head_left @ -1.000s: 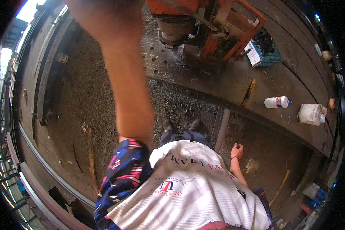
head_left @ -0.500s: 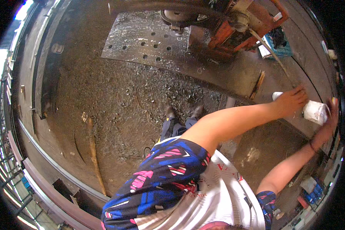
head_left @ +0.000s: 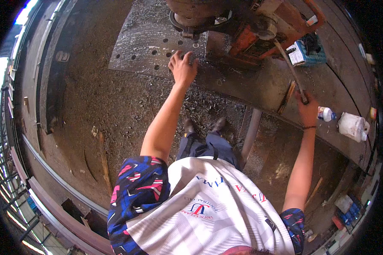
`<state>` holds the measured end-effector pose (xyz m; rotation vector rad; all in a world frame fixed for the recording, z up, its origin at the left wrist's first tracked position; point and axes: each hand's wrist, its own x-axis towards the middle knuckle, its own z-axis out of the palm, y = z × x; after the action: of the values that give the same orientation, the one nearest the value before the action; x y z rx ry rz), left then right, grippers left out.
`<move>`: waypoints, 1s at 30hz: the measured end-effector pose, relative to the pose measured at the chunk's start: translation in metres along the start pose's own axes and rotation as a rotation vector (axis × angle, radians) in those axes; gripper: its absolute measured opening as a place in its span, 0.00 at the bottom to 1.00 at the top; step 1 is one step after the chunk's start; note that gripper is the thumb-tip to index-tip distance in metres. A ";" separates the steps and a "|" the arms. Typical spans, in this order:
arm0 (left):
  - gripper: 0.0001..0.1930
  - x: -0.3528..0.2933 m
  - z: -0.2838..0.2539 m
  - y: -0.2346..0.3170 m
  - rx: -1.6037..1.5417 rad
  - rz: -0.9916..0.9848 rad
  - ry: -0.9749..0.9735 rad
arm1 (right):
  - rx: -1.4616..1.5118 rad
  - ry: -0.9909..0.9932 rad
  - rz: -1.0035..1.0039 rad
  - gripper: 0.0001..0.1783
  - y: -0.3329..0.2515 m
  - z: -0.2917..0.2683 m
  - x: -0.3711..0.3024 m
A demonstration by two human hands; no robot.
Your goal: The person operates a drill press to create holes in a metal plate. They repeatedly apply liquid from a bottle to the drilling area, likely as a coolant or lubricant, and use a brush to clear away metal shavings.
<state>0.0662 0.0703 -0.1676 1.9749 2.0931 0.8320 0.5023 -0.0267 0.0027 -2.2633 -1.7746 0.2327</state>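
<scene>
My left hand (head_left: 183,69) is open, fingers spread, over the near edge of a grey steel plate (head_left: 142,32) with several round holes; whether it touches the plate I cannot tell. Just beyond it sits the dark round head (head_left: 191,19) of an orange machine (head_left: 250,44) that looks like a drill press. From the machine's hub a long metal lever (head_left: 288,64) slants toward me, and my right hand (head_left: 308,111) is closed around its end. Right of that hand stand a small bottle with a blue cap (head_left: 326,114) and a stained white jug (head_left: 351,126).
Several thin rods (head_left: 286,97) lie on the metal bench (head_left: 247,89) near the lever. A blue basket (head_left: 318,56) with dark items sits beside the machine. Metal shavings (head_left: 153,106) cover the floor around my feet, and a wooden strip (head_left: 104,163) lies at left.
Both hands have left the white jug's area at the far right. My left hand swung across to the steel plate; my right hand came back and took hold of the lever's end.
</scene>
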 end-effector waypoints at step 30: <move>0.18 0.040 0.023 -0.003 0.034 0.360 -0.005 | 0.181 0.086 -0.062 0.20 -0.007 0.027 -0.004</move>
<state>0.0690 0.1149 -0.1781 2.4106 1.7825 0.8478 0.4871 -0.0263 -0.0206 -2.0591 -1.7035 0.2681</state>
